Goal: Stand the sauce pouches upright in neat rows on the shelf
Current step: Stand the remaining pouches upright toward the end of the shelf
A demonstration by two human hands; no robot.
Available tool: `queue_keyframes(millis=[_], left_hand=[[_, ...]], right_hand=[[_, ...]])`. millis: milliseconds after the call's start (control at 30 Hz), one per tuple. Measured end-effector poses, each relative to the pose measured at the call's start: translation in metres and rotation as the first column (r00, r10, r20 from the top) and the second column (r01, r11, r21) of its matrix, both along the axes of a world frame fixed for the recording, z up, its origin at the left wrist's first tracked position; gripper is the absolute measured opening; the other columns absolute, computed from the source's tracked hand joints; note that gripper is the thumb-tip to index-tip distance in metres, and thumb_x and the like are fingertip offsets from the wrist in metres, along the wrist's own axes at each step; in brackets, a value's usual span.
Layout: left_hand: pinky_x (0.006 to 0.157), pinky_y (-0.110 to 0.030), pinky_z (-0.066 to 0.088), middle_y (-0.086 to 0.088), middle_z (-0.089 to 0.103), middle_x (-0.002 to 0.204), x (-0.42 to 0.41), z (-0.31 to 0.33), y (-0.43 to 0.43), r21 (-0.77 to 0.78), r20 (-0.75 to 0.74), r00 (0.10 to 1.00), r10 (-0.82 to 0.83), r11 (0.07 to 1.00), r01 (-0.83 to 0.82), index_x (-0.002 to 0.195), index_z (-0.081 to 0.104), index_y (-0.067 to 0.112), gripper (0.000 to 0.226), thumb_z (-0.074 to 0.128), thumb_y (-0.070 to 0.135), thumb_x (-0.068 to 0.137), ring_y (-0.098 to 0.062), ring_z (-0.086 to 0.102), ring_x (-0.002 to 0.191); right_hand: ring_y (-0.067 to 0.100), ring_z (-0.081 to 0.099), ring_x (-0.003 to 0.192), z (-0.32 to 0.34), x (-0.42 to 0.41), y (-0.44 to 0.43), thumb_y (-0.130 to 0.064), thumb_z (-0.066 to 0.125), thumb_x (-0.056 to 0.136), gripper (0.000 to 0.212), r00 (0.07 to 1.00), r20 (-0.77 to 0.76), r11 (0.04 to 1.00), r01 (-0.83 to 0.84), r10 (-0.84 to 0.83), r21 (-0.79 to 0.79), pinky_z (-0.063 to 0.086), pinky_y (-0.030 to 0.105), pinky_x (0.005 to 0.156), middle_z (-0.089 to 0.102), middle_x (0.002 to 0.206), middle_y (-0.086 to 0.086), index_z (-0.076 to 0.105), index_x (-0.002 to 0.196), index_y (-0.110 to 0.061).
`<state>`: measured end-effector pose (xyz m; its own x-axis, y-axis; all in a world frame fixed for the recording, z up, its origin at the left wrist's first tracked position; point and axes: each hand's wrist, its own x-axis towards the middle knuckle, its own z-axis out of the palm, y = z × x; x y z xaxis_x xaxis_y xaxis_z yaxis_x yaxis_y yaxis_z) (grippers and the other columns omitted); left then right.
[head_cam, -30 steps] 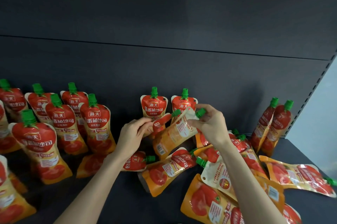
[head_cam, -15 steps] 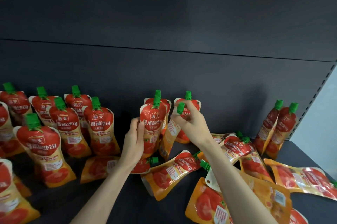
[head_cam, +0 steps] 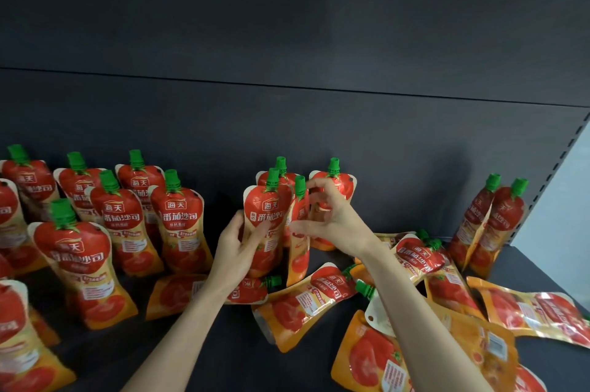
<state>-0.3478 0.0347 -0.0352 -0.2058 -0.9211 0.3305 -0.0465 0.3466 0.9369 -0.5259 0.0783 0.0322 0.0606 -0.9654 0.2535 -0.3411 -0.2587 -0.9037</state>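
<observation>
Sauce pouch [head_cam: 267,225] stands upright, cap up, clasped by left hand [head_cam: 238,251]; right hand [head_cam: 332,219] fingers loose.

Shop: stocked sauce pouches [head_cam: 178,222], slotted shelf [head_cam: 526,267]

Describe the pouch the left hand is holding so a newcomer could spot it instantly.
Start at the dark back wall of the shelf and look to the middle cluster of standing pouches. The pouch is the front one, gripped by the left hand; unlike its edge-on neighbour, its label faces you.
</observation>
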Motion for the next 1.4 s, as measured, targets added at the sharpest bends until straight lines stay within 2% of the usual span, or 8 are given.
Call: queue_keyframes(millis=[133, 300, 400, 467, 633, 833, 1167, 1400], left_hand=[[0.081, -0.023, 0.053, 0.011, 0.065, 0.104, 0.003, 0.001, -0.003, -0.014, 0.008, 1.000, 0.010, 1.000, -0.010, 0.108, 0.056, 0.029, 0.019, 0.055, 0.028, 0.088, -0.008, 0.063, 0.100], [0.082, -0.019, 0.052, 0.010, 0.064, 0.107, 0.003, 0.008, -0.008, -0.002, -0.008, 1.000, -0.001, 1.000, 0.001, 0.114, 0.055, 0.022, 0.024, 0.054, 0.026, 0.091, 0.001, 0.060, 0.101], [0.070, -0.005, 0.047, 0.019, 0.059, 0.106, -0.001, 0.010, -0.011, 0.035, -0.017, 1.000, -0.011, 0.999, 0.012, 0.117, 0.050, 0.029, 0.026, 0.052, 0.027, 0.092, 0.013, 0.057, 0.095], [0.074, -0.010, 0.046, 0.021, 0.057, 0.109, -0.004, 0.008, -0.013, 0.075, -0.010, 0.999, -0.036, 0.996, 0.037, 0.118, 0.048, 0.034, 0.027, 0.052, 0.031, 0.091, 0.006, 0.055, 0.101], [0.096, -0.027, 0.043, 0.013, 0.055, 0.121, 0.000, -0.004, -0.017, 0.103, 0.057, 0.995, -0.086, 0.991, 0.080, 0.126, 0.044, 0.031, 0.041, 0.058, 0.029, 0.088, -0.003, 0.051, 0.113], [0.099, -0.035, 0.045, 0.007, 0.058, 0.121, 0.003, -0.006, -0.018, 0.103, 0.070, 0.993, -0.093, 0.991, 0.086, 0.123, 0.047, 0.027, 0.039, 0.061, 0.026, 0.086, -0.009, 0.053, 0.115], [0.089, -0.020, 0.042, 0.014, 0.055, 0.115, 0.003, -0.009, -0.020, 0.093, 0.166, 0.983, -0.083, 0.993, 0.068, 0.120, 0.043, 0.030, 0.039, 0.062, 0.024, 0.086, -0.005, 0.050, 0.112], [0.094, -0.024, 0.043, 0.008, 0.056, 0.122, 0.006, -0.008, -0.020, 0.094, 0.220, 0.972, -0.086, 0.993, 0.066, 0.124, 0.044, 0.027, 0.041, 0.061, 0.024, 0.087, -0.009, 0.051, 0.117]], right_hand=[[0.015, 0.058, 0.110, -0.007, 0.000, -0.001, -0.028, 0.082, 0.067, 0.077, 0.977, -0.064, 0.979, 0.202, -0.203, -0.013, 0.054, 0.031, 0.089, 0.053, 0.123, -0.005, 0.037, 0.129, -0.030], [0.010, 0.068, 0.090, -0.014, -0.007, 0.001, -0.028, 0.079, 0.072, 0.041, 0.940, -0.018, 0.940, 0.340, -0.341, -0.034, 0.058, 0.033, 0.080, 0.069, 0.100, -0.004, 0.058, 0.104, -0.015], [0.013, 0.067, 0.096, -0.018, -0.008, -0.002, -0.025, 0.075, 0.076, 0.045, 0.928, 0.015, 0.927, 0.372, -0.372, -0.044, 0.057, 0.034, 0.084, 0.068, 0.109, 0.000, 0.055, 0.114, -0.014], [0.013, 0.065, 0.100, -0.019, -0.012, -0.003, -0.027, 0.074, 0.076, 0.051, 0.915, 0.011, 0.913, 0.403, -0.403, -0.060, 0.056, 0.034, 0.086, 0.066, 0.114, 0.000, 0.052, 0.121, -0.014], [0.013, 0.059, 0.109, -0.024, -0.022, -0.002, -0.019, 0.074, 0.077, 0.059, 0.928, -0.108, 0.934, 0.356, -0.356, -0.019, 0.050, 0.031, 0.092, 0.059, 0.120, -0.004, 0.042, 0.127, -0.016], [0.022, 0.057, 0.116, -0.027, -0.026, -0.002, -0.013, 0.072, 0.079, 0.054, 0.907, -0.136, 0.916, 0.399, -0.399, -0.028, 0.049, 0.035, 0.092, 0.057, 0.126, 0.002, 0.043, 0.124, -0.014], [0.021, 0.054, 0.120, -0.035, -0.023, 0.001, -0.016, 0.066, 0.085, 0.052, 0.912, -0.179, 0.928, 0.373, -0.368, -0.008, 0.048, 0.034, 0.094, 0.055, 0.130, 0.001, 0.040, 0.130, -0.015], [0.024, 0.053, 0.121, -0.034, -0.024, 0.002, -0.013, 0.064, 0.087, 0.049, 0.902, -0.204, 0.922, 0.387, -0.379, -0.002, 0.048, 0.038, 0.096, 0.055, 0.130, 0.003, 0.040, 0.129, -0.013]])
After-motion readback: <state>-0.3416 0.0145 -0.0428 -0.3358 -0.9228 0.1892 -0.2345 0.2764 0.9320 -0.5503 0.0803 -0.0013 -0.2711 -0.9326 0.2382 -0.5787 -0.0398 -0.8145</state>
